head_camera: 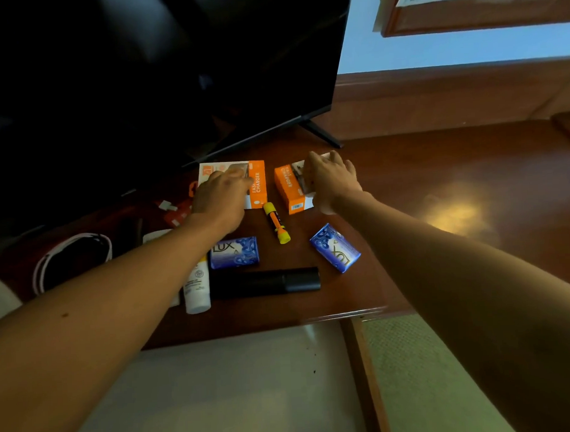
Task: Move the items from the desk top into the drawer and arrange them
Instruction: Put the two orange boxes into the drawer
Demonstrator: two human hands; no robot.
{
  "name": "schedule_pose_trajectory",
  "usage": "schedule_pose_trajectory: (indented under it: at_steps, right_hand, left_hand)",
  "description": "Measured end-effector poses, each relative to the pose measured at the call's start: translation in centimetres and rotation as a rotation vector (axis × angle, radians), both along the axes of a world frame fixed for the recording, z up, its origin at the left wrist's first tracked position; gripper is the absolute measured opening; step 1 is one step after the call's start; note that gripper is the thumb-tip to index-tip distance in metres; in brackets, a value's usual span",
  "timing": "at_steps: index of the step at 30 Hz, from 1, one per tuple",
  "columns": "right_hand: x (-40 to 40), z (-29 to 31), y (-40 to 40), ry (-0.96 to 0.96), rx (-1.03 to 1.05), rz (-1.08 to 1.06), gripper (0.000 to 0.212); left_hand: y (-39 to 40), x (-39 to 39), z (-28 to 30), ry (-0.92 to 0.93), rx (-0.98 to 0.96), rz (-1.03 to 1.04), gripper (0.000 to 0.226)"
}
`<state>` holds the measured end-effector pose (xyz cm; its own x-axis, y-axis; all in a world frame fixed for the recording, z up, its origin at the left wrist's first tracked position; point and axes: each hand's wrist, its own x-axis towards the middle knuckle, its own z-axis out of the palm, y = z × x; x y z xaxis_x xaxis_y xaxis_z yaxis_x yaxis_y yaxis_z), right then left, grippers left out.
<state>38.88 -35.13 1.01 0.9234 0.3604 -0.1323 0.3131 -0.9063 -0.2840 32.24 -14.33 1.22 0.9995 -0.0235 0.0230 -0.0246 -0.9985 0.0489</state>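
While both hands lay spread over two orange charger boxes at frame centre, left hand (223, 193) on the flat box (256, 184) and right hand (332, 178) on the upright box (289, 189), neither visibly clenched, the light, stiff cartons looked best gripped by their sides.

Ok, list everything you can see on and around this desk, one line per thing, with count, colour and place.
fast charger boxes: 2, orange and white, back of the desk, one under each hand.
Lux soap bars: 2, blue, one centre, one tilted to the right.
glue stick: 1, yellow and orange, between the boxes and the soaps.
black cylinder: 1, lying near the front edge.
white tube: 1, left of the cylinder, partly under the arm.
coiled cable: 1, white and black, far left.
TV: 1, black, standing at the back.
desk: 1, glossy brown wood.
drawer: 1, open below the desk edge, pale lining.
left hand: on the left box.
right hand: on the right box.
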Motion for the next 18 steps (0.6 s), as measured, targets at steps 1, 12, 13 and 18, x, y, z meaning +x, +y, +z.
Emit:
schedule_pose_trajectory:
  at_steps: [1,12,13,18]
  right_hand:
    - [0.0,-0.1,0.1,-0.004,-0.003,0.034,0.076]
    - [-0.3,0.7,4.4,0.181,0.074,-0.552,0.091]
    - [-0.1,0.3,4.4,0.194,0.093,-0.541,0.093]
    - [0.8,-0.9,3.5,0.25,0.157,-0.449,0.09]
  left_hand:
    - [0.0,-0.1,-0.1,-0.011,-0.004,0.009,0.058]
    - [-4.7,0.6,1.4,0.024,-0.645,0.928,0.105]
    - [-5.1,0.6,1.9,0.003,-0.805,0.993,0.101]
    - [-6.4,0.4,3.9,0.023,-1.342,1.077,0.054]
